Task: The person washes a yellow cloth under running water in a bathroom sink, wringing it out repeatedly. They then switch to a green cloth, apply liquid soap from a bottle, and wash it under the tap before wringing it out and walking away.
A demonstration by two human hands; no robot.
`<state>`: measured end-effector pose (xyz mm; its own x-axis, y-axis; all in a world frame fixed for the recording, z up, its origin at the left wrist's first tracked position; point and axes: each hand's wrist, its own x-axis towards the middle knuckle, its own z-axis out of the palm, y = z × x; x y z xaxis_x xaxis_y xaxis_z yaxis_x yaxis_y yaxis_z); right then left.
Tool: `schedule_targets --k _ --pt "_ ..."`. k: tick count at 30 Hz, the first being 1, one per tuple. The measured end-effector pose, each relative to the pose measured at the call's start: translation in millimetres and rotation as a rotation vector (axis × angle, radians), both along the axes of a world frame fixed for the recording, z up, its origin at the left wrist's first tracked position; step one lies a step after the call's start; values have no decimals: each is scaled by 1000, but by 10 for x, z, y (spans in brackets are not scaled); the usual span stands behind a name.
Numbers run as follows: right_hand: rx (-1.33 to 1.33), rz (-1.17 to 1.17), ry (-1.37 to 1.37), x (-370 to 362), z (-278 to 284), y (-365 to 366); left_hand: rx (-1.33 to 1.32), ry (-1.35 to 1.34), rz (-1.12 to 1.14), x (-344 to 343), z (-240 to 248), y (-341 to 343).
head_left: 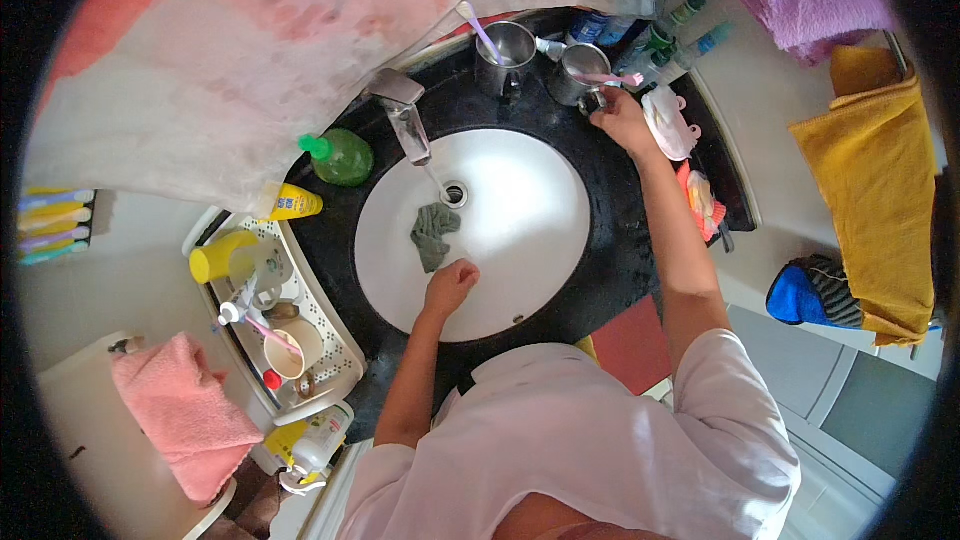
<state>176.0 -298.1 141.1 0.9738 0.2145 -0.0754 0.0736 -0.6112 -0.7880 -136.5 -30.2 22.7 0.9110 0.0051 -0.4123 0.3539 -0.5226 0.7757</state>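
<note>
My right hand (622, 123) reaches to the far right of the counter, its fingers closed on the handle of a metal mug (572, 90). A pink toothbrush (612, 78) lies across that mug's rim. Over the near part of the white sink basin (530, 230) hangs my left hand (452, 288), loosely curled with nothing visible in it. Just beyond it a wet grey-green cloth (433, 237) lies in the basin beside the drain (454, 194). A thin stream of water runs from the faucet (405, 120).
A second metal mug (505, 52) with a purple toothbrush stands behind the basin. To the left are a green pump bottle (342, 158), a yellow tube (295, 202) and a white perforated rack (335, 345) holding cups. Several bottles (655, 50) crowd the back right corner; a soap dish (670, 123) sits near my right wrist.
</note>
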Motion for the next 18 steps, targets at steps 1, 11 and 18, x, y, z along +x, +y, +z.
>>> schedule_targets --k 1,11,18 --pt "-108 21 -38 -40 102 65 19 -21 -8 27 40 -28" --pt "-355 8 -126 -349 137 245 -234 -379 -97 1027 799 -584" --pt "-360 149 -147 9 262 -110 -305 -381 -112 1315 1124 -698"
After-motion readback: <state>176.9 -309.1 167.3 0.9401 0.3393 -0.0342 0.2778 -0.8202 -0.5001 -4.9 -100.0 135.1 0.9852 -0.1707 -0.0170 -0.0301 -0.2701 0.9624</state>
